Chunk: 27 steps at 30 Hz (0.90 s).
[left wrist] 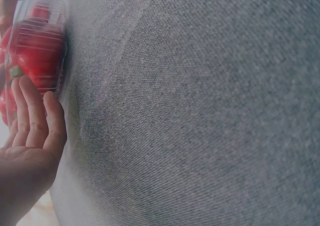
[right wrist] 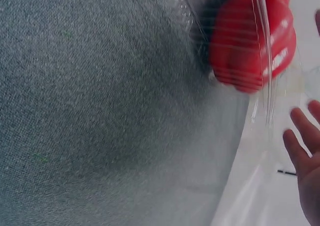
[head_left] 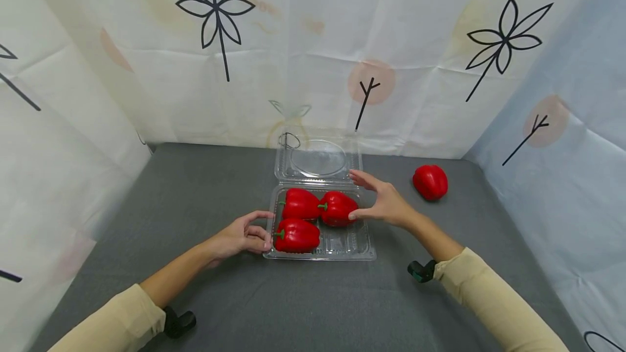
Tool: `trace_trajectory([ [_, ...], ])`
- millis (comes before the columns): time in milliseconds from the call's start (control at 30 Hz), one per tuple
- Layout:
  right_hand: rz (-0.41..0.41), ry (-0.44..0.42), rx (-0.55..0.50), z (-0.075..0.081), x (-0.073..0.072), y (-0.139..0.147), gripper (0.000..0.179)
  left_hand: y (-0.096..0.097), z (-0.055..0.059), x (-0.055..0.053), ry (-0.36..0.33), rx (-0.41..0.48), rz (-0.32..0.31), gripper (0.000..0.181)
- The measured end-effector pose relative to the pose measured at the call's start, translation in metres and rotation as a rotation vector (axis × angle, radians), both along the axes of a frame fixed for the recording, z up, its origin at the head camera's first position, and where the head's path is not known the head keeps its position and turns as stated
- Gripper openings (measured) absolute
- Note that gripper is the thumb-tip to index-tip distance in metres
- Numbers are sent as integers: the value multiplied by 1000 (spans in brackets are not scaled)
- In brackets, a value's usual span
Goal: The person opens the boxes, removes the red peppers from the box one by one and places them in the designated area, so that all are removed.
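A clear plastic clamshell box [head_left: 347, 243] stands with its lid [head_left: 320, 157] raised at the back. Inside lie three red bell peppers: one back left [head_left: 300, 203], one back right [head_left: 338, 209] and one front left [head_left: 297, 236], green stems pointing left. My left hand [head_left: 239, 239] is at the box's left side, its fingertips right at the wall; the left wrist view shows these fingers [left wrist: 35, 113] loosely extended. Over the right side, my right hand [head_left: 383, 202] is spread, thumb tip beside the back-right pepper. Nothing sits between its fingers [right wrist: 305, 131] in the right wrist view.
Another red bell pepper [head_left: 430, 182] lies on the grey cloth-covered table [head_left: 313, 303], right of the box near the back edge. Printed fabric [head_left: 313, 26] hangs behind and along both sides. The box lid stands close to the rear fabric.
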State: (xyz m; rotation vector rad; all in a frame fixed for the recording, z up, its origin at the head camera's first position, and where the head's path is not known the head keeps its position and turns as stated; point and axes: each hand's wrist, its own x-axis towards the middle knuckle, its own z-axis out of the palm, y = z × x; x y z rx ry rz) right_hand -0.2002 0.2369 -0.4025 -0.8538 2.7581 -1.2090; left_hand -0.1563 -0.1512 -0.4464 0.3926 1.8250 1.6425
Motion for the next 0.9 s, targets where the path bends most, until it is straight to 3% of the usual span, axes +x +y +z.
trace_trajectory([
  [100, 69, -69, 4, -1, 2, -5, 97, 0, 0, 0, -2, 0, 0, 74],
  [267, 126, -109, 34, -3, 3, -12, 97, 1, -1, 1, -6, -1, 1, 74],
  [900, 155, -100, 188, 5, -6, -20, 88, 1, -2, 0, 0, 11, 8, 73],
])
